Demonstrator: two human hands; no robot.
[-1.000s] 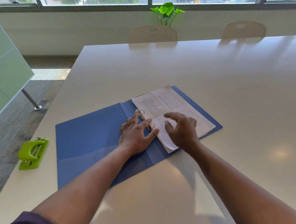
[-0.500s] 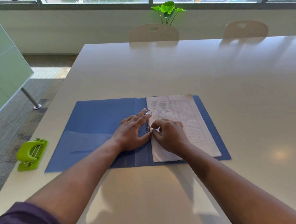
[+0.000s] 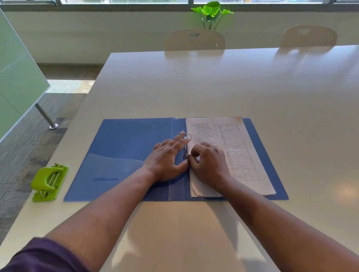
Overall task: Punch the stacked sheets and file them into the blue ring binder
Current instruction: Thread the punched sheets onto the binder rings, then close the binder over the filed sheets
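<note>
The blue ring binder (image 3: 128, 143) lies open and flat on the white table (image 3: 213, 81). A stack of printed sheets (image 3: 233, 136) rests on its right half, threaded on the upper ring (image 3: 188, 136) and the lower ring (image 3: 186, 156). My left hand (image 3: 167, 159) presses flat on the spine just left of the rings, fingers spread, thumb beside the lower ring. My right hand (image 3: 207, 163) sits on the sheets with its fingers curled and pinched at the lower ring.
A green hole punch (image 3: 49, 183) stands near the table's left edge, left of the binder. Two beige chairs (image 3: 193, 40) (image 3: 308, 36) and a plant (image 3: 211, 12) are at the far side. A green glass partition (image 3: 6, 68) stands on the left.
The binder has turned from a tilted position to square in front of me. My right hand dropped from above the sheets onto the lower ring and closed there. My left hand stayed on the spine.
</note>
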